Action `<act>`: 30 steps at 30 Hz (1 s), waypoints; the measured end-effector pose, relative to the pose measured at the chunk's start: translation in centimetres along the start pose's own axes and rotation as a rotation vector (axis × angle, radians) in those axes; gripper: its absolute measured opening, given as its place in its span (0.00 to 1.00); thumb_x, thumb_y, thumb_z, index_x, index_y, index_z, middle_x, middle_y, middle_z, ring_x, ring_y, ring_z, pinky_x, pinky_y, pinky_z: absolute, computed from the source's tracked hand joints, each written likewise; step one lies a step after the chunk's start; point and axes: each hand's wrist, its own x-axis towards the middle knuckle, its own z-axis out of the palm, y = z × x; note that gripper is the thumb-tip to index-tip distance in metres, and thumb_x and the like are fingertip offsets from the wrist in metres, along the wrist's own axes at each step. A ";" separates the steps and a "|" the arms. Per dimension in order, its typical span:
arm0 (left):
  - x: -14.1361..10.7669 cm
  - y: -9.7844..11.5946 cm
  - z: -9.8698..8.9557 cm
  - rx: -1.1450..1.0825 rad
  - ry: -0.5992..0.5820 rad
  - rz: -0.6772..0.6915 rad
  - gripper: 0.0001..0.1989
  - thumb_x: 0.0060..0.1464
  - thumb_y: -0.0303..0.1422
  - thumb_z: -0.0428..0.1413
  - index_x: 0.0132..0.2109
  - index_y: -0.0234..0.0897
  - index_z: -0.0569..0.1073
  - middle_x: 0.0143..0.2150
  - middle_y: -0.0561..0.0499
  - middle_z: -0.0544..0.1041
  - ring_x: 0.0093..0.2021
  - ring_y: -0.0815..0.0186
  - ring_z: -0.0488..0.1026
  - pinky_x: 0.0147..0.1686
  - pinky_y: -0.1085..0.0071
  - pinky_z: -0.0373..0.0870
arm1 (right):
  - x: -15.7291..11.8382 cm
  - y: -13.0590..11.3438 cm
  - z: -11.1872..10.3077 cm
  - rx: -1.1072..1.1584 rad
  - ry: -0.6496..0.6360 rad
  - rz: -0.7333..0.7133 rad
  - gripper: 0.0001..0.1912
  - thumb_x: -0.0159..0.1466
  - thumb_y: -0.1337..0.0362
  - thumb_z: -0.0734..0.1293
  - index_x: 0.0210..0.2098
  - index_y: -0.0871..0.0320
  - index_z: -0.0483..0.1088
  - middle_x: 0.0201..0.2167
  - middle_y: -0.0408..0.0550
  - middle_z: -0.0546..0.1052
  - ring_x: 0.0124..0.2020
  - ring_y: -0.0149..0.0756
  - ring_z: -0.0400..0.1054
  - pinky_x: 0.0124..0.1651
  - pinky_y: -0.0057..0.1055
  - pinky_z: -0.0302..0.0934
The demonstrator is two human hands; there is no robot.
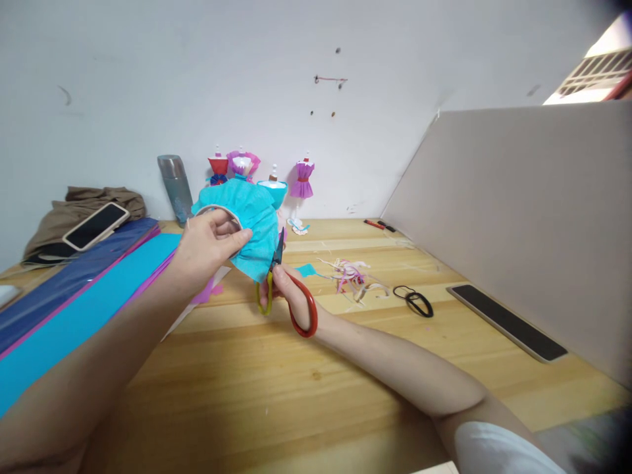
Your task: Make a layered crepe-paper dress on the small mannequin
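Observation:
My left hand [214, 237] is closed on a gathered turquoise crepe-paper skirt [254, 214], which it holds up above the table by its pale inner rim. In my right hand [286, 283] is a pair of scissors [305, 313] with one red and one yellow handle loop. Its dark blades point upward at the right edge of the skirt. Whether the blades are apart or together is hard to make out. Behind the skirt stands a small dress form with a turquoise top [274, 189], its lower part hidden.
More dressed mini forms stand by the wall, one in a purple dress [303, 181]. Paper scraps [350, 273], a black band [419, 303] and a dark flat bar [508, 322] lie to the right. Coloured paper sheets [93, 296], a phone [96, 226] and a steel flask [175, 187] are left.

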 end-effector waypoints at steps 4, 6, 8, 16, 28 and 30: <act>0.1 -0.3 -0.1 -0.002 -0.004 -0.006 0.16 0.40 0.38 0.68 0.27 0.37 0.69 0.24 0.57 0.67 0.26 0.69 0.66 0.26 0.73 0.64 | 0.0 -0.1 0.0 0.009 0.001 0.006 0.36 0.64 0.29 0.55 0.24 0.55 0.65 0.20 0.45 0.70 0.25 0.35 0.64 0.31 0.33 0.58; 0.1 -0.3 -0.1 -0.031 -0.011 -0.015 0.16 0.40 0.38 0.69 0.28 0.37 0.69 0.24 0.56 0.68 0.26 0.70 0.66 0.26 0.72 0.64 | -0.1 -0.1 0.0 0.013 0.000 0.006 0.36 0.64 0.29 0.55 0.23 0.54 0.64 0.19 0.45 0.69 0.24 0.34 0.64 0.30 0.33 0.58; 0.1 -0.3 0.0 -0.071 -0.016 -0.029 0.17 0.39 0.38 0.69 0.28 0.36 0.69 0.24 0.57 0.68 0.25 0.70 0.66 0.26 0.72 0.63 | -0.1 -0.2 0.0 0.017 -0.002 0.008 0.35 0.65 0.29 0.55 0.22 0.54 0.64 0.18 0.45 0.69 0.24 0.35 0.64 0.30 0.33 0.59; 0.1 -0.3 0.1 -0.153 -0.005 -0.054 0.20 0.36 0.37 0.71 0.27 0.36 0.67 0.22 0.60 0.63 0.23 0.74 0.60 0.24 0.75 0.56 | -0.1 -0.1 0.2 0.034 0.010 0.011 0.36 0.65 0.29 0.55 0.20 0.54 0.63 0.15 0.44 0.67 0.20 0.34 0.63 0.27 0.32 0.59; 0.3 -0.2 0.0 -0.210 -0.018 -0.084 0.20 0.37 0.36 0.71 0.27 0.37 0.65 0.21 0.60 0.62 0.21 0.74 0.59 0.24 0.74 0.55 | -0.2 0.1 0.3 0.038 0.029 0.034 0.36 0.65 0.29 0.55 0.20 0.53 0.61 0.12 0.42 0.65 0.16 0.32 0.61 0.23 0.31 0.57; 0.5 -0.5 -0.1 -0.232 -0.026 -0.093 0.20 0.36 0.36 0.71 0.27 0.37 0.66 0.21 0.60 0.63 0.21 0.74 0.59 0.23 0.74 0.54 | -0.3 0.2 0.3 0.032 0.036 0.030 0.35 0.65 0.30 0.55 0.20 0.53 0.61 0.12 0.41 0.64 0.15 0.31 0.59 0.22 0.30 0.55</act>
